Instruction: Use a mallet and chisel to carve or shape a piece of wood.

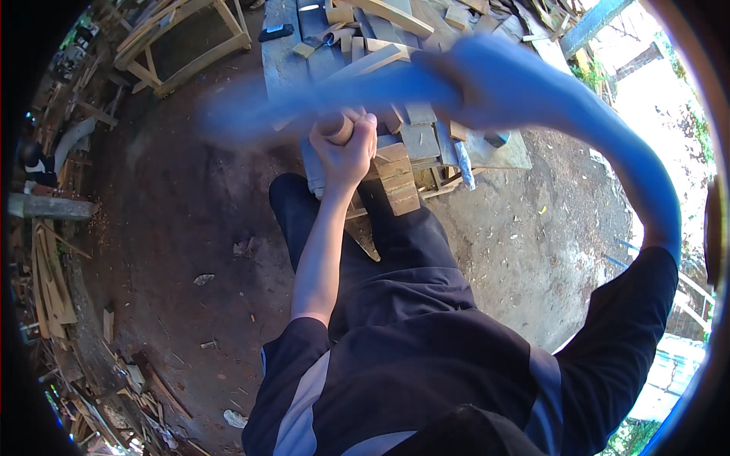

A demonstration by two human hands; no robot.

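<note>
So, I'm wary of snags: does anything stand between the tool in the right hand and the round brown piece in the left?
Nothing visible stands between the blurred tool in the right hand and the round brown piece, whose end is exposed; the left hand grips its side. Depth is unclear.

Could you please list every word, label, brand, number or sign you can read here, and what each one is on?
None can be read.
Shirt: dark with pale panels, no lettering visible.
Tool in the right hand: too blurred to show any marking.
Black item on the bench: too small to tell.
</note>
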